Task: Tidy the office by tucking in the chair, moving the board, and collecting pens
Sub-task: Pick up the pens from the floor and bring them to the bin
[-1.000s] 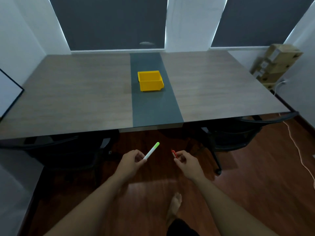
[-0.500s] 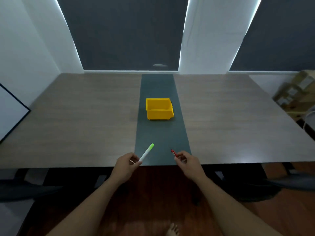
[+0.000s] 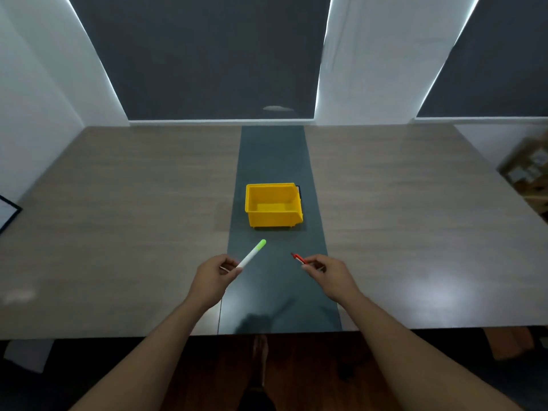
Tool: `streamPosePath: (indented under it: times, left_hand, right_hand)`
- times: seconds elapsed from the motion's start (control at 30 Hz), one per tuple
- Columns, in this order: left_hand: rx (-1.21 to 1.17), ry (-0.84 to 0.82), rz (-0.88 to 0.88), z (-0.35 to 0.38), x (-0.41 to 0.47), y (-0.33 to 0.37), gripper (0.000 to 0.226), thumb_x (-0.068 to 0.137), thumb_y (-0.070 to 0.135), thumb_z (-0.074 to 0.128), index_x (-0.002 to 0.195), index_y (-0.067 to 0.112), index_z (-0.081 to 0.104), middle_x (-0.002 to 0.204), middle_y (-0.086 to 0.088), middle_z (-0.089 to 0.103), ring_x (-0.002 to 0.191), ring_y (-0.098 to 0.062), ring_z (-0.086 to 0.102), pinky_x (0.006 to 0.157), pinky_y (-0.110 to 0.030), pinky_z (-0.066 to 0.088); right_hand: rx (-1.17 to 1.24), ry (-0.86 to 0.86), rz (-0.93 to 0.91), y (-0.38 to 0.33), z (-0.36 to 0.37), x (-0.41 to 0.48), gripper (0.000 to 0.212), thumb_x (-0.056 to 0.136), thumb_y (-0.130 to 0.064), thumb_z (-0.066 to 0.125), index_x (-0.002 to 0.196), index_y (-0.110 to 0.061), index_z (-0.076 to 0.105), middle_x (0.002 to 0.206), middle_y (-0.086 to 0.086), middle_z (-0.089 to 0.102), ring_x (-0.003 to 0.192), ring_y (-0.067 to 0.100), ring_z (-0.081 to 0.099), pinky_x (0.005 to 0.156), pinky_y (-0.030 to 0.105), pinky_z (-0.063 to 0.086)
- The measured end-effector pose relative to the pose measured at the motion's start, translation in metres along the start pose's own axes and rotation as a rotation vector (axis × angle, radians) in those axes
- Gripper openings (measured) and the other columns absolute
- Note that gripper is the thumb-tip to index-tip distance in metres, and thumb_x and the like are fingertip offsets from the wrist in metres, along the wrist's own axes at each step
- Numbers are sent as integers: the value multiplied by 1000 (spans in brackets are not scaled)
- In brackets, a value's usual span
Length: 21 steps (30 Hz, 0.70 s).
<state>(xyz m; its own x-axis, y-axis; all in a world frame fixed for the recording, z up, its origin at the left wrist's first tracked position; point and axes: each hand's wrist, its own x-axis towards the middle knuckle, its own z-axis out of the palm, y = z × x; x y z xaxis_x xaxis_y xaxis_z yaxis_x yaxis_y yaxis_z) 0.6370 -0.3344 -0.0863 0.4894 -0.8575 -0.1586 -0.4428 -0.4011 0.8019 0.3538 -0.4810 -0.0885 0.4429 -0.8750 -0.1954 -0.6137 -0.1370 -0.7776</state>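
Observation:
My left hand (image 3: 214,275) pinches a white marker with a green cap (image 3: 252,254), its capped end pointing up and right toward the bin. My right hand (image 3: 328,273) holds a red pen (image 3: 298,258), of which only the tip shows past my fingers. Both hands hover over the dark centre strip of the table, short of a yellow plastic bin (image 3: 272,207) that stands open and empty on that strip.
The wide wooden table (image 3: 124,221) fills the view, its near edge just below my forearms. A white board's black-framed corner (image 3: 7,213) shows at the far left. Cardboard boxes (image 3: 527,173) stand at the right wall. Dark blinds cover the windows behind.
I have stepped up to the table. Both hands, each still holding its pen, moved from over the floor to above the table's centre strip, closer to the yellow bin.

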Motion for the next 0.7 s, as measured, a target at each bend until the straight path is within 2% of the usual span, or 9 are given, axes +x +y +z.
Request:
streamPosePath:
  times: [0.07, 0.13, 0.2, 0.37, 0.5, 0.57, 0.7]
  left_hand:
    - [-7, -5, -3, 3, 31, 2, 5, 93, 19, 82, 96, 17, 79, 90, -2, 76, 73, -12, 64, 64, -12, 49]
    - [-9, -13, -7, 7, 59, 4, 7, 93, 20, 82, 98, 16, 80, 91, -3, 76, 74, -13, 64, 63, -9, 48]
    - [-3, -32, -11, 8, 94, 6, 8, 94, 23, 81, 100, 17, 80, 92, -1, 75, 77, -11, 65, 63, -8, 47]
    - [15, -87, -11, 10, 184, 15, 9, 96, 24, 78, 104, 19, 80, 98, 1, 75, 87, -9, 68, 69, -15, 49]
    - [61, -139, 16, 14, 245, 13, 11, 95, 21, 79, 105, 16, 81, 99, -1, 75, 91, -16, 70, 76, -22, 54]
    - [91, -162, 23, 17, 272, 11, 10, 95, 20, 80, 104, 15, 81, 95, 1, 73, 89, -18, 69, 75, -23, 53]
    - [177, -189, 51, 24, 319, 6, 15, 95, 26, 80, 105, 15, 82, 96, 1, 71, 87, -18, 67, 77, -31, 55]
  right_hand:
    - [-29, -9, 4, -3, -1, 30, 19, 99, -28, 77, 116, -20, 83, 96, -2, 77, 84, 12, 65, 73, 18, 47]
    - [-61, -22, -8, -7, -2, 56, 21, 101, -26, 75, 118, -19, 83, 98, -2, 77, 82, 9, 63, 72, 16, 46]
    - [-100, -36, -6, -11, -2, 86, 23, 102, -25, 72, 123, -19, 81, 102, -1, 75, 83, 8, 61, 76, 19, 47]
    - [-185, -130, 16, -23, -3, 159, 29, 106, -24, 65, 133, -22, 76, 120, 7, 73, 105, 20, 67, 89, 30, 52]
    - [-169, -144, 67, -29, 3, 210, 25, 104, -22, 68, 127, -18, 77, 125, 9, 74, 112, 25, 70, 100, 39, 57]
    - [-156, -148, 83, -31, 8, 232, 22, 102, -20, 70, 122, -16, 77, 123, 8, 77, 112, 26, 72, 100, 43, 58]
    - [-147, -161, 114, -36, 21, 270, 17, 100, -20, 73, 117, -19, 76, 117, 5, 77, 106, 25, 73, 95, 42, 60]
